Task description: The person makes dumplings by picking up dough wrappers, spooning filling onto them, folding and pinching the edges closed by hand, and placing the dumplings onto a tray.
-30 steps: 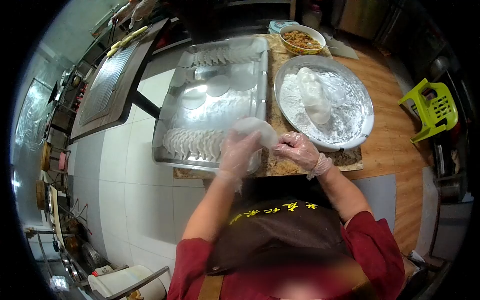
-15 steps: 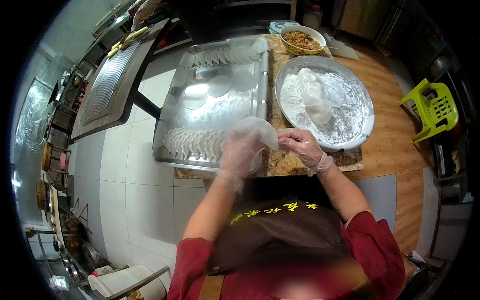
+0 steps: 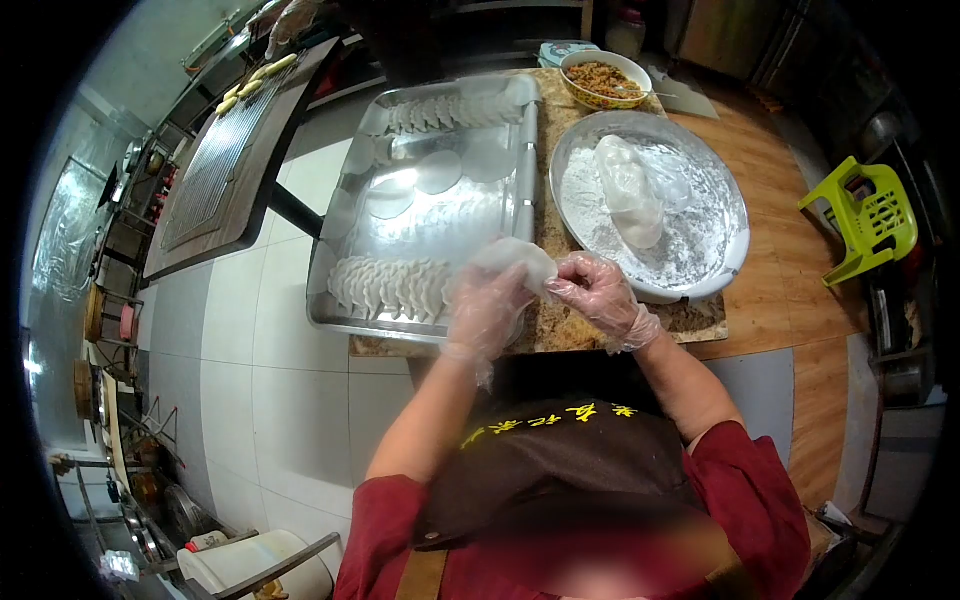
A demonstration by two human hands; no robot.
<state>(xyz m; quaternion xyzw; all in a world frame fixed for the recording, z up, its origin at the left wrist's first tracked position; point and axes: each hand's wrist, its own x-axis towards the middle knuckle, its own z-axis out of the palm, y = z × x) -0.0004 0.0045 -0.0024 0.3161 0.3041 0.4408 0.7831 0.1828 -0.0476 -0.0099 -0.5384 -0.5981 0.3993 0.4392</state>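
Note:
A thin white dumpling wrapper point(image 3: 518, 258) is spread across the fingers of my left hand point(image 3: 485, 315), which wears a clear plastic glove. Pinched at the wrapper's right edge are the thumb and fingertips of my right hand point(image 3: 595, 295), also gloved. Left of them lies a metal tray point(image 3: 528, 160). Pleated dumplings point(image 3: 390, 285) stand in a row at its near end, and more dumplings point(image 3: 455, 112) line the far end. Round flat wrappers point(image 3: 438, 172) rest in its middle. Whether filling is inside the held wrapper is hidden.
Right of the tray, a large basin point(image 3: 735, 250) holds white flour and a dough lump point(image 3: 632, 195) in plastic. Behind it sits a bowl of filling point(image 3: 605, 82). A dark side table point(image 3: 230, 225) bears yellow pieces; another person's gloved hand point(image 3: 290, 25) is beyond. A green chair point(image 3: 868, 215) stands right.
My right fingers have shifted slightly along the wrapper's edge; my left hand barely moves. At the far table the other person's hand has moved, and the yellow pieces lie differently.

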